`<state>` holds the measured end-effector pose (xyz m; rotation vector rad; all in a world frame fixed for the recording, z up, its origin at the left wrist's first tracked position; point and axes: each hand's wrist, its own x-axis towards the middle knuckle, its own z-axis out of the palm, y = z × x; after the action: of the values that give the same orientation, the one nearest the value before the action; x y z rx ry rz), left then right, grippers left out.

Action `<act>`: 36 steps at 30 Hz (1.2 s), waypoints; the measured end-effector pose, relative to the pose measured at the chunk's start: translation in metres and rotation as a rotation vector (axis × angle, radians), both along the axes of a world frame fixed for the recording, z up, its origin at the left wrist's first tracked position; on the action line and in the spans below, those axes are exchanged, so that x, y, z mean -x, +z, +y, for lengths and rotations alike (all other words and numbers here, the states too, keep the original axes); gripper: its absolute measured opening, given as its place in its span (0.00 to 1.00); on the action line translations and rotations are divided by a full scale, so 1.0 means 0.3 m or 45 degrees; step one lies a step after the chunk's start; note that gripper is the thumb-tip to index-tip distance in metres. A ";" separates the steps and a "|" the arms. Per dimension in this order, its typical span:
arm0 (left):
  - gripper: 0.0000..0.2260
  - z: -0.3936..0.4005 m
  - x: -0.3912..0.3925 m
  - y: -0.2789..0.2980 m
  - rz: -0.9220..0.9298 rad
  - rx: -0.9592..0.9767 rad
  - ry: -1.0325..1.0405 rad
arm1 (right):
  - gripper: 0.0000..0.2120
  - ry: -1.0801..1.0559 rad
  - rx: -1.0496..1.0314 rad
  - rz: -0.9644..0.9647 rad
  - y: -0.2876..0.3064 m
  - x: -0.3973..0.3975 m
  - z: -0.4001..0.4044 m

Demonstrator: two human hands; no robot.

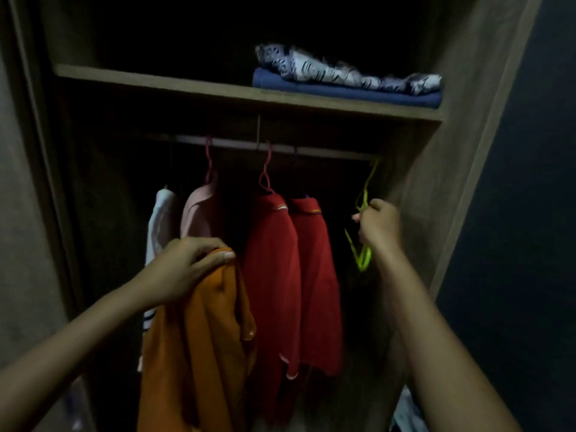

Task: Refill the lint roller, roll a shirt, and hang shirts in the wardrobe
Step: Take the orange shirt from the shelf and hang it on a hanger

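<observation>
I face an open wardrobe in dim light. My left hand [187,269] grips the collar of an orange shirt [202,344], which hangs down in front of the clothes on the rail [237,145]. My right hand [378,224] is closed on an empty yellow-green hanger [363,244] whose hook sits at the rail's right end. Two red shirts [290,275] hang on hangers in the middle of the rail. To their left hang a pink shirt [199,213] and a white shirt [160,219].
A shelf [187,84] above the rail carries a folded blue cloth [343,92] with a patterned black-and-white cloth [343,70] on top. The wardrobe's right side wall [442,182] stands close to my right hand. Some pale fabric [408,413] lies at the lower right.
</observation>
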<state>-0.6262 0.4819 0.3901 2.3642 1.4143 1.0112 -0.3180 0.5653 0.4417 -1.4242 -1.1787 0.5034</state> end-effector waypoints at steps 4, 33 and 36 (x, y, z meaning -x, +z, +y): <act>0.08 -0.039 -0.015 -0.021 0.064 0.014 0.007 | 0.22 0.129 0.034 -0.114 -0.044 -0.030 -0.166; 0.20 -0.095 -0.029 -0.725 0.217 0.511 0.457 | 0.15 0.722 0.798 0.114 -0.384 0.184 -0.676; 0.20 -0.121 -0.034 -0.724 0.197 0.496 0.383 | 0.14 0.603 0.738 0.302 -0.466 0.238 -0.668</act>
<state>-0.6160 0.4457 0.1727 2.0209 1.8689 0.5499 -0.3894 0.3648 0.3019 -1.4980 -1.2275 1.3960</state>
